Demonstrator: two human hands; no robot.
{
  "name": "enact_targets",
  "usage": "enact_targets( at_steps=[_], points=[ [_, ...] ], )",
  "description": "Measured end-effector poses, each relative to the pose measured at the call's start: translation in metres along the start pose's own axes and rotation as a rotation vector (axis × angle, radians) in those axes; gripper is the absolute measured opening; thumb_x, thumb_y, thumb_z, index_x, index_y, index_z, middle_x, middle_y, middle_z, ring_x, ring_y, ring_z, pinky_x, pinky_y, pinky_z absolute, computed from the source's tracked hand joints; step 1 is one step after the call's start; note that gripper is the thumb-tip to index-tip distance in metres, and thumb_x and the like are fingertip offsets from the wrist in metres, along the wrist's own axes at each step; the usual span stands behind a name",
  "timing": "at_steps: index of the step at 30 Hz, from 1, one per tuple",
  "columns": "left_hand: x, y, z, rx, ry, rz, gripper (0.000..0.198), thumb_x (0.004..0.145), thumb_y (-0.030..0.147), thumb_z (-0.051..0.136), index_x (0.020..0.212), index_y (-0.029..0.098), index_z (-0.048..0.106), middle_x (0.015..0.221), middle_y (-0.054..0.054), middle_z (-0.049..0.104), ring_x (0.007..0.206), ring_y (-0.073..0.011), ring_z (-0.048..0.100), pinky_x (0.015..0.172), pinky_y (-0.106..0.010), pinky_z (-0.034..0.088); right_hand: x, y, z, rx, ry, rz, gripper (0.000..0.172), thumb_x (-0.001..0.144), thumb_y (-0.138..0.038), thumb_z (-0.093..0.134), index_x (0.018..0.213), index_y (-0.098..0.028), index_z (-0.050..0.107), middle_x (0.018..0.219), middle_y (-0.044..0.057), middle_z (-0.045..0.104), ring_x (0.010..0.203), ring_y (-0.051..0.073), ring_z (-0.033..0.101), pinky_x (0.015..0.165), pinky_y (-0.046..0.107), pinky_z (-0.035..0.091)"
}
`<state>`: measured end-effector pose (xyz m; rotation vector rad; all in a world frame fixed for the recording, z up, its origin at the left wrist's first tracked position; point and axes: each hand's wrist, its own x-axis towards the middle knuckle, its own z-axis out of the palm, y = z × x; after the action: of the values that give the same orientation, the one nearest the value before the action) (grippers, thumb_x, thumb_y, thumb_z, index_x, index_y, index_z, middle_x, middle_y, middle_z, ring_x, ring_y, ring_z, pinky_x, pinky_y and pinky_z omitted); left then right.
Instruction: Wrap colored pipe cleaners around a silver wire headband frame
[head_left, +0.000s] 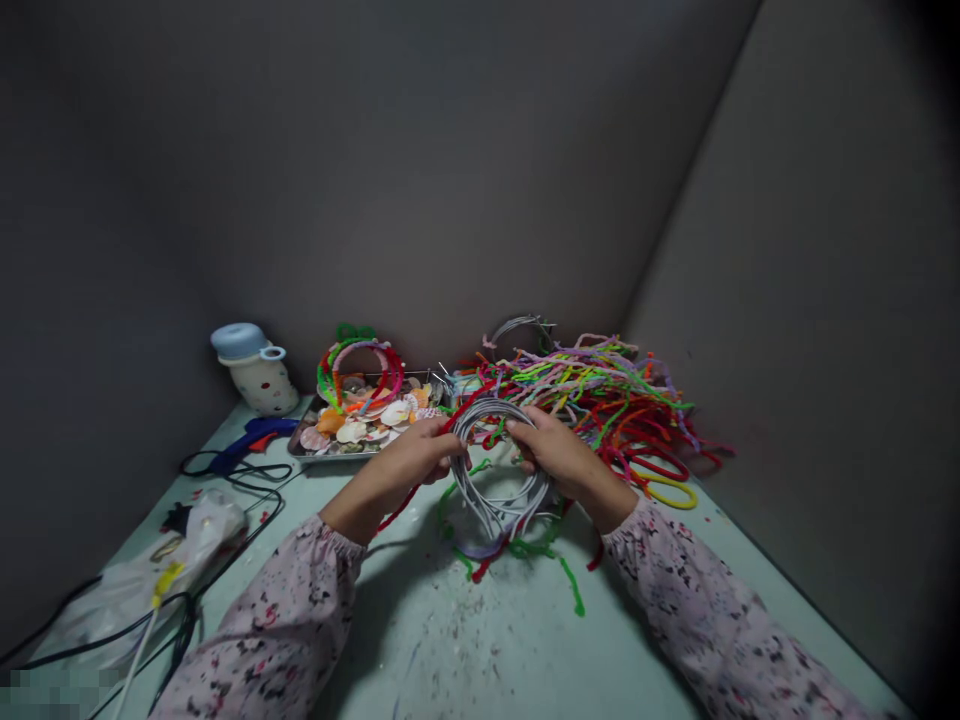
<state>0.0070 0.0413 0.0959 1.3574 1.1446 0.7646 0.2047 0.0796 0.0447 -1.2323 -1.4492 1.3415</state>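
Note:
Between my two hands is a coil of grey wire [466,492], held up over the table. My left hand [420,452] is closed on the coil's left side, and a red fuzzy pipe cleaner [395,515] runs past that hand. On the opposite side my right hand [553,455] pinches the upper right part of the coil. Green pipe cleaner pieces [573,588] lie on the table just below and behind the coil, with short red and purple ones near them. Parts of both hands' fingers are hidden behind the wire.
A large heap of coloured pipe cleaners [592,375] lies back right. A metal tray [330,459] of seashells [395,412] bears a coloured pipe-cleaner ring [397,372]. At left are a bottle [264,385], a blue tool [251,442] that looks like a glue gun, cords and a plastic bag [214,520].

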Motion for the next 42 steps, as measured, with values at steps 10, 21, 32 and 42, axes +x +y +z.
enact_targets(
  at_steps=[10,21,32,42],
  points=[
    [0.006,-0.014,-0.008,0.003,-0.018,-0.003,0.011,0.072,0.025,0.055,0.074,0.014,0.057,0.067,-0.001,0.054,0.048,-0.0065,0.034,0.045,-0.024,0.019,0.001,0.005,0.000,0.070,-0.033,0.030,0.022,0.080,-0.042,0.059,0.084,-0.021,0.051,0.058,-0.008,0.041,0.043,0.007,0.035,0.039,0.020,0.033],
    [0.007,-0.018,-0.010,0.017,-0.033,0.010,0.014,0.075,0.027,0.055,0.077,0.013,0.057,0.069,-0.002,0.056,0.048,-0.0063,0.035,0.045,-0.023,0.021,0.000,0.004,-0.001,0.096,-0.073,0.034,0.024,0.079,-0.043,0.060,0.084,-0.021,0.052,0.059,-0.007,0.043,0.046,0.007,0.035,0.040,0.019,0.031],
    [0.007,-0.015,-0.009,0.010,-0.018,-0.003,0.012,0.074,0.026,0.055,0.074,0.014,0.056,0.065,-0.001,0.053,0.048,-0.0064,0.034,0.044,-0.024,0.019,-0.003,-0.002,0.000,0.125,-0.090,0.053,0.024,0.081,-0.041,0.059,0.077,-0.021,0.046,0.059,-0.008,0.041,0.044,0.006,0.035,0.039,0.019,0.031],
    [0.009,-0.019,-0.012,0.011,-0.015,-0.015,0.009,0.071,0.024,0.055,0.071,0.014,0.056,0.061,0.001,0.050,0.047,-0.0066,0.034,0.044,-0.023,0.019,0.002,0.006,-0.002,0.113,-0.107,0.054,0.032,0.082,-0.051,0.058,0.078,-0.022,0.046,0.058,-0.007,0.042,0.043,0.007,0.038,0.039,0.019,0.029]
  ],
)
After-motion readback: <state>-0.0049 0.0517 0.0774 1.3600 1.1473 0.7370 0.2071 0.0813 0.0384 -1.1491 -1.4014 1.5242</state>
